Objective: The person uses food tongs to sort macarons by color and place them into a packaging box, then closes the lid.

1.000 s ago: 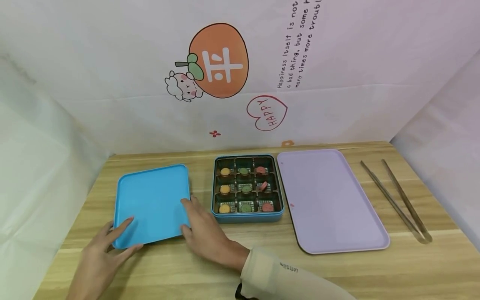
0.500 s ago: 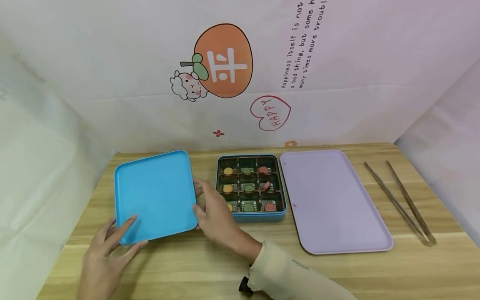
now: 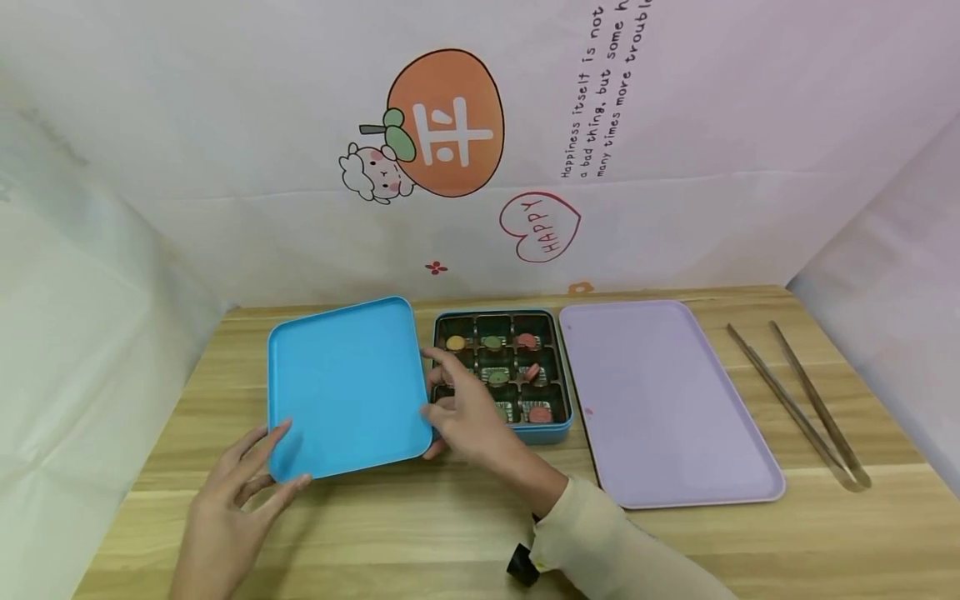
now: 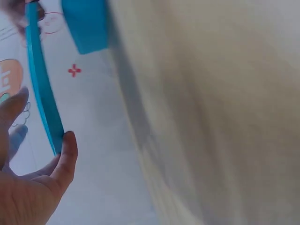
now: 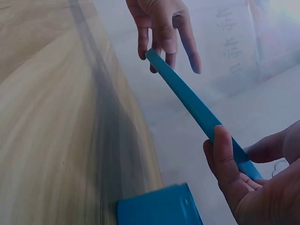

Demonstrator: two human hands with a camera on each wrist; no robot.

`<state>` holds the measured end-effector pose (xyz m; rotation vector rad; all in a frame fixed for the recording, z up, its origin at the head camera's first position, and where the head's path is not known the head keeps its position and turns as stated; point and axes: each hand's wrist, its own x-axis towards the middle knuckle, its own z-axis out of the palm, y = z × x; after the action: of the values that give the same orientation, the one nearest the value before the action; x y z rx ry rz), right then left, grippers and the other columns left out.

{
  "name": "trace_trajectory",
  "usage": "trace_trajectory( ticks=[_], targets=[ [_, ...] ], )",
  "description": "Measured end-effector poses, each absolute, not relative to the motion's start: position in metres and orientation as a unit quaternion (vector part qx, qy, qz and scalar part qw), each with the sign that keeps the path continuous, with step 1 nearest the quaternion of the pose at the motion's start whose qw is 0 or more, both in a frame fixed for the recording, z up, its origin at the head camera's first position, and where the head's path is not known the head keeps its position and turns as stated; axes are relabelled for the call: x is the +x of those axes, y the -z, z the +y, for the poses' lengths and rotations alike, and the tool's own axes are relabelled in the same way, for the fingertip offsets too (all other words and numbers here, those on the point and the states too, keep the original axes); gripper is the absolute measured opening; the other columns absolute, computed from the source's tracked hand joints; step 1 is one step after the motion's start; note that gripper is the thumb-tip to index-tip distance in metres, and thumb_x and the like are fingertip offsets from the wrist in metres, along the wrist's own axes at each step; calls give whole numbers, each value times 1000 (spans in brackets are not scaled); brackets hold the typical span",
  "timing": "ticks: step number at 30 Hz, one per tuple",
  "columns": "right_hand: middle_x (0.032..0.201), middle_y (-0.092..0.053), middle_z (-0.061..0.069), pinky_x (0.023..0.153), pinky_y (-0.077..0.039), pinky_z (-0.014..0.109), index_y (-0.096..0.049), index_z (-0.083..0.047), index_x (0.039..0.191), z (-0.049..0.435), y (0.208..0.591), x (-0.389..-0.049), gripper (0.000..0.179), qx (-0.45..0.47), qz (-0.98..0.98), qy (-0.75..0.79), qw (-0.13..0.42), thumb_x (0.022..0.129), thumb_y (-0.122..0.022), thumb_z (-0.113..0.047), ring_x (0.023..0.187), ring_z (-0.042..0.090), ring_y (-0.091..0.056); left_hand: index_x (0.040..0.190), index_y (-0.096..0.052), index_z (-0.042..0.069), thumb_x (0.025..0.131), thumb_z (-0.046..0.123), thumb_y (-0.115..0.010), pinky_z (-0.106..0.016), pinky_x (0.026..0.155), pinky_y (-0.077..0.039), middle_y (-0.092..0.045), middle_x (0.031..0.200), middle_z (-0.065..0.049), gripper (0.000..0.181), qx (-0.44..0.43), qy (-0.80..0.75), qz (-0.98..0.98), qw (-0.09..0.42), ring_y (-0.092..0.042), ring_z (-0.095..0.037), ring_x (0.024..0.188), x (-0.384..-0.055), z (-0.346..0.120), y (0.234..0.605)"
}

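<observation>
The square blue lid (image 3: 348, 387), hollow side up with a low rim, is raised above the table between both hands. At its near left corner my left hand (image 3: 228, 508) holds it, thumb at the near edge. My right hand (image 3: 468, 412) grips its right edge, thumb on top and fingers beneath, as the right wrist view shows. Just right of the lid stands the blue tin (image 3: 543, 433) with a divided insert. A yellow macaron (image 3: 455, 342), green macarons and pink macarons (image 3: 540, 414) sit in its compartments. My right hand hides some left compartments.
A lilac tray (image 3: 667, 400) lies against the tin's right side. Farther right, metal tongs (image 3: 813, 408) rest spread on the wooden table (image 3: 420, 542). A white printed cloth (image 3: 262, 150) rises behind the table and along both sides.
The lid has been lifted off the table and carried right toward the tin, both hands moving with it. The right hand now covers part of the tin's left column. Tray and tongs stay put.
</observation>
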<state>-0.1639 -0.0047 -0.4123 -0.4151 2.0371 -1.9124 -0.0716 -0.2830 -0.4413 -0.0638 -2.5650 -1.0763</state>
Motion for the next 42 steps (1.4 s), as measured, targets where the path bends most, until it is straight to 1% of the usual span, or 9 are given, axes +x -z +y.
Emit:
trace_trajectory(
  ticks=[4,7,11,15,19,24,27,33,42],
  targets=[
    [135,-51,26,63,-60,60,-27,-12,166,14,413,-166,71,-142,709,673,156,102,-51,9,88,28,-73,160,-46,30,101,18,-72,-8,84,-53,-58,147,-9,66,30,442,-892,88,-57,18,109,-79,-285,427],
    [135,-52,26,63,-59,62,-27,-14,166,29,412,-165,73,-138,708,676,152,101,-51,9,86,25,-73,164,-36,30,105,30,-66,-19,85,-59,-64,141,-3,66,45,493,-868,29,-66,9,107,-85,-287,418],
    [137,-51,24,65,-58,64,-26,-16,166,48,408,-162,73,-138,712,672,148,102,-51,8,90,26,-73,166,-33,23,107,33,-62,-31,90,-61,-68,132,4,67,49,577,-814,-53,-72,-5,109,-94,-288,411],
    [138,-50,25,64,-58,60,-28,-15,165,65,406,-158,71,-150,721,662,140,102,-50,7,92,26,-73,165,-33,13,108,30,-62,-33,92,-61,-69,124,1,66,49,627,-768,-122,-72,-14,112,-101,-284,408],
    [138,-51,26,61,-60,56,-28,-14,165,78,406,-156,70,-167,726,655,125,102,-51,7,92,26,-74,164,-33,5,108,26,-62,-35,92,-61,-68,119,-7,67,31,628,-762,-154,-72,-17,110,-106,-278,406],
    [140,-50,25,61,-61,53,-25,-14,166,93,405,-155,71,-178,728,651,120,104,-53,6,96,29,-73,164,-30,1,106,23,-64,-37,90,-62,-63,119,-15,71,2,615,-773,-159,-72,-17,106,-113,-268,398],
    [138,-52,26,62,-62,46,-26,-9,166,104,402,-157,69,-181,742,636,110,104,-54,4,94,25,-72,163,-33,2,105,22,-67,-38,89,-62,-62,121,-16,70,-11,611,-777,-149,-74,-18,102,-118,-260,394],
    [127,-64,24,63,-58,35,-42,-1,158,119,395,-161,53,-151,799,581,32,107,-54,-2,71,21,-63,158,-45,4,101,19,-72,-37,86,-63,-67,108,-17,64,-45,606,-789,-95,-76,-19,93,-128,-233,390],
    [118,-66,20,74,-61,33,-66,4,137,136,386,-169,33,-105,828,547,-59,108,-56,-8,84,23,-67,150,-57,4,103,20,-69,-32,87,-62,-76,99,-15,51,-82,566,-820,-22,-77,-14,89,-148,-200,378]
  ],
)
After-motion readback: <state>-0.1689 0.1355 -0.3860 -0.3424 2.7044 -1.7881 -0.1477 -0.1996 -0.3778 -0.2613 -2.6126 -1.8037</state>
